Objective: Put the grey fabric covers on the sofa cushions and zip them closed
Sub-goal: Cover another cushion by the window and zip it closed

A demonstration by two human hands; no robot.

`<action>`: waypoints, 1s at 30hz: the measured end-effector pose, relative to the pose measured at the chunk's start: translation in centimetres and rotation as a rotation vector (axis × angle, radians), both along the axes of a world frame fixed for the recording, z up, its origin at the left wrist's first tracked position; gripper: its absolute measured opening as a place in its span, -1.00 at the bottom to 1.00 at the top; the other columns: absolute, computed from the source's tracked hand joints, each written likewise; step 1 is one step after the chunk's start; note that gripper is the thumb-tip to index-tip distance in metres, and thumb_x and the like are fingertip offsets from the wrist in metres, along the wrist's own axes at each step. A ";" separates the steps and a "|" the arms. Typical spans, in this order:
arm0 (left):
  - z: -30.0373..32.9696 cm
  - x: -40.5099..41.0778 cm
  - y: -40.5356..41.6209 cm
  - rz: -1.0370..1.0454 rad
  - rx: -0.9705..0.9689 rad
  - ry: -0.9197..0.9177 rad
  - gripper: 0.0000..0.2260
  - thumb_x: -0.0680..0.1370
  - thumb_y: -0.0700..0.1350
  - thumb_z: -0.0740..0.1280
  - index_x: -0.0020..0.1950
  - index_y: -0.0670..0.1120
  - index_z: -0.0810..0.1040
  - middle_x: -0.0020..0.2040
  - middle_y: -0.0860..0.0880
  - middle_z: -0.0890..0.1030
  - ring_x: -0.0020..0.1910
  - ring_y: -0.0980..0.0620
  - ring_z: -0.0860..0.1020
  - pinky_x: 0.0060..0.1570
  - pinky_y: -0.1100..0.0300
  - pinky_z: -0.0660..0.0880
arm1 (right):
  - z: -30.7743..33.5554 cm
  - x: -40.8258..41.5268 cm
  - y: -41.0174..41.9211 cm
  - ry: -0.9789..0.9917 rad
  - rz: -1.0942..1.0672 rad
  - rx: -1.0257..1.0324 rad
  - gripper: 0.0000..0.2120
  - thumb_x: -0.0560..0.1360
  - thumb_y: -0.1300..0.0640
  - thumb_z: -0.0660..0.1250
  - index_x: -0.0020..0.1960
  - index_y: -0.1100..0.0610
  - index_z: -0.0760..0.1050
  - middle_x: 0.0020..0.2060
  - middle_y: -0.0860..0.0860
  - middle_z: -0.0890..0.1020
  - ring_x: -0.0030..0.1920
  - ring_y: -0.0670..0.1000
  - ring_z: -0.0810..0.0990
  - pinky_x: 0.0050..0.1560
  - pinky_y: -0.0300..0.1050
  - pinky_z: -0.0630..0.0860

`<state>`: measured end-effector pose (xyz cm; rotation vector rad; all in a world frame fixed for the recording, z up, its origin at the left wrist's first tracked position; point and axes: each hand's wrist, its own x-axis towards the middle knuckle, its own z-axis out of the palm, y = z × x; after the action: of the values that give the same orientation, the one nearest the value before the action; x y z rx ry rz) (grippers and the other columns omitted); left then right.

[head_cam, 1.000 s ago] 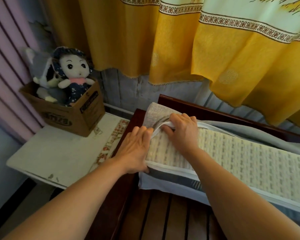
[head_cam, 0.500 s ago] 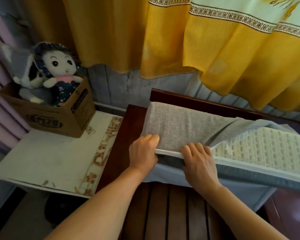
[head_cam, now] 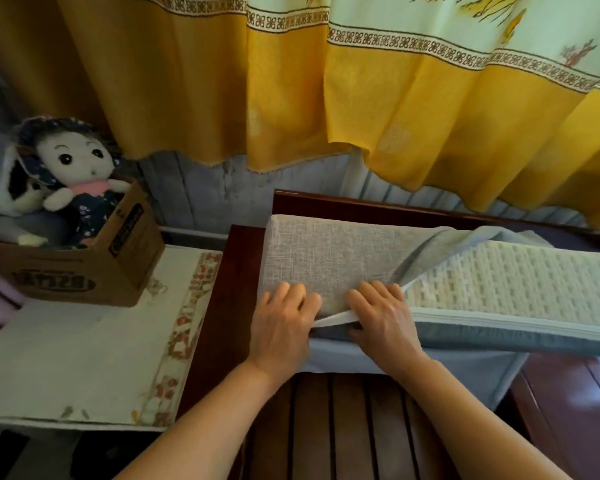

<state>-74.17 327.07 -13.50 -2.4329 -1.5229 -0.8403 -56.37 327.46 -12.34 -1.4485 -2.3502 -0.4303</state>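
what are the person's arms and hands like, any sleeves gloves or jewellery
Both forearms are bare as far as the picture shows, with no sleeves in view. The left hand and right hand wear no gloves, and no rings, watch or bracelet show on the fingers or wrists.

A home living room: a dark slatted wooden sofa frame [head_cam: 343, 427], yellow patterned curtain [head_cam: 413, 109] beyond the fingertips, rag doll [head_cam: 80, 174] in a cardboard box [head_cam: 84, 275].

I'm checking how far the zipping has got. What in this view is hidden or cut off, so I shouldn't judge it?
- Zipper slider: not visible in the head view; the right hand and left hand cover the white zip edge there.
- Right end of the cushion: cut off by the frame edge.
- Underside of the grey cover: hidden by the cushion itself.
- Box lettering: too blurred to read.
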 end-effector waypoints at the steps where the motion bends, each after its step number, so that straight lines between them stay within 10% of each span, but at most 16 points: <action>1: 0.3 0.6 0.3 -0.034 -0.033 0.028 -0.85 0.32 -0.17 0.20 -0.13 -0.03 0.36 -0.20 -0.02 0.45 -0.22 -0.02 0.38 -0.31 0.14 0.29 | 0.4 1.1 0.1 -0.007 0.025 -0.018 -0.64 0.18 -0.01 0.48 -0.19 0.09 0.37 -0.26 0.00 0.47 -0.21 0.04 0.39 -0.15 -0.09 0.25; 4: 0.9 2.4 0.8 -0.057 -0.155 0.087 -0.57 0.15 -0.02 0.37 -0.05 0.01 0.31 -0.07 -0.01 0.40 -0.13 -0.01 0.35 -0.20 0.11 0.29 | 1.4 3.8 0.9 -0.025 0.024 -0.055 -0.66 0.34 -0.21 0.28 -0.18 0.08 0.42 -0.18 0.00 0.47 -0.14 0.03 0.38 -0.05 -0.05 0.32; 22: 4.7 13.9 3.4 0.124 -0.288 0.342 -0.11 -0.13 0.13 0.57 0.10 -0.07 0.30 0.11 -0.13 0.33 0.10 -0.17 0.34 0.03 -0.09 0.44 | 4.1 16.7 10.6 0.190 -0.249 0.373 -0.92 0.37 0.34 0.31 -0.25 0.20 0.52 -0.14 0.15 0.55 -0.11 0.13 0.35 -0.06 0.04 0.26; 30: 6.3 23.9 4.6 0.072 -0.527 0.509 0.13 0.32 0.15 0.49 0.49 0.01 -0.36 0.44 -0.15 -0.46 0.42 -0.20 -0.45 0.38 -0.32 -0.23 | 6.3 25.6 13.0 0.244 -0.537 0.068 -0.89 0.44 0.37 0.24 -0.06 0.26 0.47 -0.02 0.24 0.49 -0.09 0.25 0.49 -0.20 0.01 0.32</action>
<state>-50.26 331.62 -7.20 -2.6056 -1.7481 0.2325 -30.81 340.46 -6.01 -1.9685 -1.7256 -0.4300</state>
